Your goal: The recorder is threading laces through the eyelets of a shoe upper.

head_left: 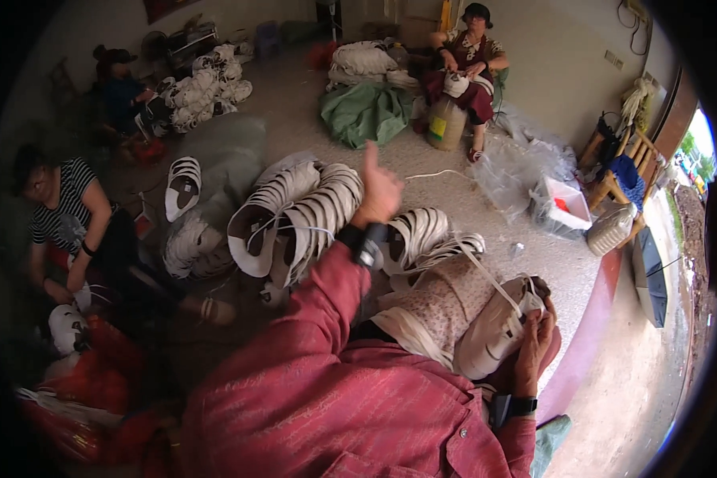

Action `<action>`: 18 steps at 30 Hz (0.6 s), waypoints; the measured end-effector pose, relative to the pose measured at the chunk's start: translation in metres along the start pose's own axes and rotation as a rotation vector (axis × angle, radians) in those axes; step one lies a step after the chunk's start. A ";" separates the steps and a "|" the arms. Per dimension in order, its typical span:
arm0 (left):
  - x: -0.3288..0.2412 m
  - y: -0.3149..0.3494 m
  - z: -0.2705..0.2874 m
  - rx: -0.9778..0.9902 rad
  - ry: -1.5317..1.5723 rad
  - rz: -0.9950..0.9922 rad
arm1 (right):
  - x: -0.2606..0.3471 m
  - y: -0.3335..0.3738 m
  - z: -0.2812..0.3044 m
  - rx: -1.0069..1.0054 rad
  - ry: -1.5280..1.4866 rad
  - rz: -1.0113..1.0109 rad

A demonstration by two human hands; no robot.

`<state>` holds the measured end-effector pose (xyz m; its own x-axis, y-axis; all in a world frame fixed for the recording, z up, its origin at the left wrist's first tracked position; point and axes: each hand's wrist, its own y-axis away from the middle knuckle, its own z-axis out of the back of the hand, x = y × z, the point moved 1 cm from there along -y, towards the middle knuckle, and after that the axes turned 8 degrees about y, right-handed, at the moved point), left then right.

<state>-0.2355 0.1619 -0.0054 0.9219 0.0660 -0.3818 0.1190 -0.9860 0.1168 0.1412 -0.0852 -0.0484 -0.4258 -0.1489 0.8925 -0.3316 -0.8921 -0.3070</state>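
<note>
My left hand [381, 190] is raised at arm's length over the rows of shoes. One finger points up and the others look curled, partly hidden; a thin white shoelace [438, 173] seems to come out of them. Against my lap, my right hand [536, 341] grips a white shoe [486, 341] by its opening and tongue. From its eyelets a white lace stretches up and to the left. Patterned cloth [442, 295] covers my lap beside the shoe. Just beyond stand nested white shoe uppers [327, 209], with a shorter stack [416, 235] to their right.
Co-workers sit at left [76, 207], far left [123, 92] and back right [470, 64], with shoe heaps [207, 88] near them. A green sack [366, 111] lies at the back. To the right are plastic sheeting [518, 171], a white box [562, 203], a bamboo chair [625, 179] and an umbrella [652, 275].
</note>
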 end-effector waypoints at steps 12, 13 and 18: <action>-0.066 0.082 -0.169 0.700 -0.809 -1.495 | 0.004 0.000 0.002 -0.056 0.056 0.071; -0.043 0.087 -0.188 0.951 -0.829 -1.589 | 0.008 0.001 -0.004 -0.038 0.040 0.053; 0.084 0.188 -0.196 1.864 -1.066 -1.214 | -0.023 0.001 -0.006 0.014 0.000 0.005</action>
<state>-0.0636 0.0117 0.1638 0.2564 0.9523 0.1657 -0.6193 0.2935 -0.7283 0.1458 -0.0799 -0.0716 -0.4274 -0.1538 0.8909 -0.3172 -0.8973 -0.3071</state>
